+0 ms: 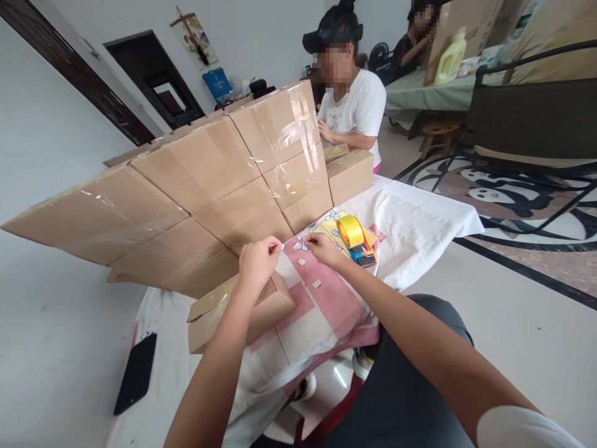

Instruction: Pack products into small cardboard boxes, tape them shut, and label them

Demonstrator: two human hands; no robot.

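Observation:
My left hand (257, 264) is raised just above a closed cardboard box (265, 314), its fingertips pinched on a small white piece with a blue edge (282, 247). To its right, my right hand (323, 249) is also closed in a pinch, low over the pink and white cloth. What its fingertips hold, if anything, is too small to make out. Several small white pieces (317, 284) lie scattered on the cloth around it. Beside my right hand, a tape dispenser with a yellow roll (352, 233) rests on a yellow patterned sheet (328, 226).
Stacked, taped cardboard boxes (219, 168) form a wall at the table's far side. A person in a white shirt (357, 102) stands behind it, near another box (352, 177). A black phone (136, 373) lies at the left. Another person (410, 46) is farther back.

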